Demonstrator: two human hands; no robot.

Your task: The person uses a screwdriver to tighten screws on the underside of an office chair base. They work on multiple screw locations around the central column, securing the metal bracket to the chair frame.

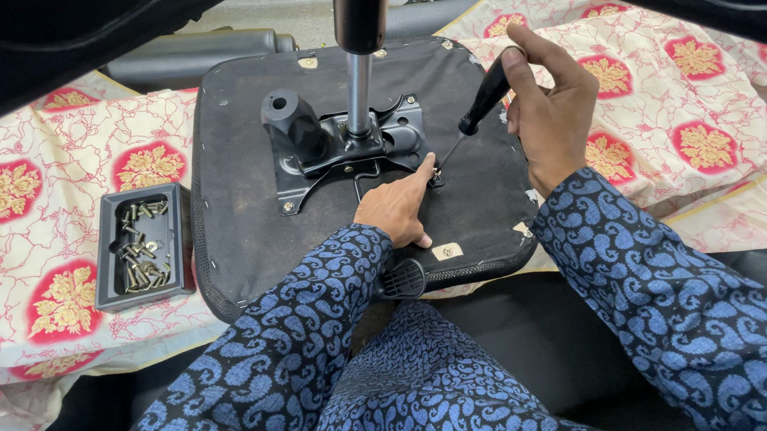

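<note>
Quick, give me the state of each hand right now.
Left hand: holds nothing, forefinger steadying a screw at the bracket.
Right hand: fingers closed around the screwdriver handle.

I count one upturned chair seat (248, 207), one screwdriver (482, 105), one black tray (109, 253), and screws (141, 252) in it too heaped to number.

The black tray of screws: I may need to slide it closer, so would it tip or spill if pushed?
The tray looks low and flat-bottomed on the patterned cloth, so it probably slides rather than tips. The loose screws would likely rattle and shift. The soft cloth may bunch and drag.
</note>
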